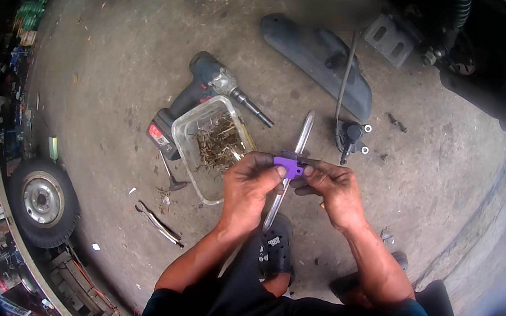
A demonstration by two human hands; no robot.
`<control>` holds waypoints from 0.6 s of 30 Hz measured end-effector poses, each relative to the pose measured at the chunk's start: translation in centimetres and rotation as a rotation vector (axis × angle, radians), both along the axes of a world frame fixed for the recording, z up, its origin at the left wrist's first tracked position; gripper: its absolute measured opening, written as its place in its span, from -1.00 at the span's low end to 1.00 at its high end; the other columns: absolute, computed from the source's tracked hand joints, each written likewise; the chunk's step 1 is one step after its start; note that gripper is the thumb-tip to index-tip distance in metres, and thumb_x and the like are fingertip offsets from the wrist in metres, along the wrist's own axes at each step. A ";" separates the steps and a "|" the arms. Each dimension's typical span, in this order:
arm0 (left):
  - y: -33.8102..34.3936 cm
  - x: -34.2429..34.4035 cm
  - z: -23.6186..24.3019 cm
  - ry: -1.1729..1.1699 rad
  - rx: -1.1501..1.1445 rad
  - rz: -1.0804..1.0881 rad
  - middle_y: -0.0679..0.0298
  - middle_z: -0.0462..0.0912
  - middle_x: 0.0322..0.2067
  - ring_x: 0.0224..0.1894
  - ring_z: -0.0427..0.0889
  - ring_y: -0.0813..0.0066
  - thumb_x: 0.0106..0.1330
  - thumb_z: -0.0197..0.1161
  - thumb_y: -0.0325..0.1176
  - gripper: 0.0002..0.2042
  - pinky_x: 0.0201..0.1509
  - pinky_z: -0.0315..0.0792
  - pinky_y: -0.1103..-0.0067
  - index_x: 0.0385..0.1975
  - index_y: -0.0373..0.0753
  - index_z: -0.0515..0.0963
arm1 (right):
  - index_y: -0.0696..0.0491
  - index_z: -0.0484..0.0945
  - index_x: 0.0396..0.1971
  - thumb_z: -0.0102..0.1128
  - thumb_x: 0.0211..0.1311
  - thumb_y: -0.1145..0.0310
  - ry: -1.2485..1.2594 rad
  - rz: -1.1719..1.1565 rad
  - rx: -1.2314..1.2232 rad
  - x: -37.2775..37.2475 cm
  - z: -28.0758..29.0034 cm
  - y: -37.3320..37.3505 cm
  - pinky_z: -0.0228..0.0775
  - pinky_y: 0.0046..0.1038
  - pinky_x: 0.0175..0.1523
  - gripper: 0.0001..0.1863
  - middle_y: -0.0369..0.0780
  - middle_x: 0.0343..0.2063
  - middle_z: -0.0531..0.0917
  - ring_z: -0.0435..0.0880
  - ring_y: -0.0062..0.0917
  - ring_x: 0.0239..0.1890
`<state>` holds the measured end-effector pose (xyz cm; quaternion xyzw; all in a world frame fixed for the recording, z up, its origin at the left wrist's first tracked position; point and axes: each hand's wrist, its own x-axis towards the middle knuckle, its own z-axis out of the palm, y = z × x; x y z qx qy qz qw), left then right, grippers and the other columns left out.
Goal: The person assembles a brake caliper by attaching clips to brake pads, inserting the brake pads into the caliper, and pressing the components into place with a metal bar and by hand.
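A small purple brake pad (pixel 286 165) with holes in its plate is held up between my two hands, above the concrete floor. My left hand (pixel 249 186) pinches its left side, thumb on the purple face. On its right edge my right hand (pixel 333 192) closes with thumb and fingers. A dark edge shows behind the pad, partly hidden by my fingers. Below my hands a long silver metal bar (pixel 303 134) lies on the floor, its middle hidden. To the right, a black brake caliper (pixel 353 133) hangs on a hose and rests on the floor.
A clear plastic tub (pixel 181 123) of small metal bits stands left of my hands, beside a cordless impact wrench (pixel 202 83). Pliers (pixel 159 225) and a T-handle tool (pixel 173 176) lie nearby. A dark plastic cover (pixel 318 60) lies ahead; a wheel (pixel 43 201) sits at left.
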<state>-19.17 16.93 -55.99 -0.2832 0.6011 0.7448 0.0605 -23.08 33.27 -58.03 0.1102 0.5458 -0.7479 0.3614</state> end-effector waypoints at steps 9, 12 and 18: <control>0.0 0.1 -0.2 0.059 -0.096 -0.021 0.18 0.66 -0.34 -0.40 0.56 0.55 0.21 0.27 -0.51 -0.88 -0.32 0.46 0.61 -0.30 -0.40 0.54 | 0.29 0.59 -0.16 0.08 0.32 0.30 0.032 0.018 -0.019 0.0 0.1 0.1 0.50 -0.43 -0.07 -0.67 -0.11 -0.34 0.69 0.66 -0.46 -0.27; 0.1 0.1 0.2 0.047 -0.096 -0.020 0.20 0.65 -0.36 -0.39 0.56 0.55 0.19 0.28 -0.52 -0.88 -0.29 0.45 0.61 -0.31 -0.40 0.55 | 0.29 0.59 -0.19 0.05 0.32 0.32 0.040 0.018 -0.005 0.0 0.3 0.0 0.50 -0.44 -0.06 -0.69 -0.12 -0.34 0.69 0.66 -0.46 -0.26; 0.0 0.1 0.3 0.100 -0.153 -0.069 0.19 0.64 -0.25 -0.22 0.59 0.52 0.22 0.25 -0.56 -0.88 -0.11 0.49 0.59 -0.27 -0.40 0.53 | 0.25 0.61 -0.22 0.09 0.33 0.33 0.182 0.099 0.083 -0.1 0.3 0.2 0.46 -0.52 -0.08 -0.73 -0.21 -0.38 0.68 0.63 -0.58 -0.26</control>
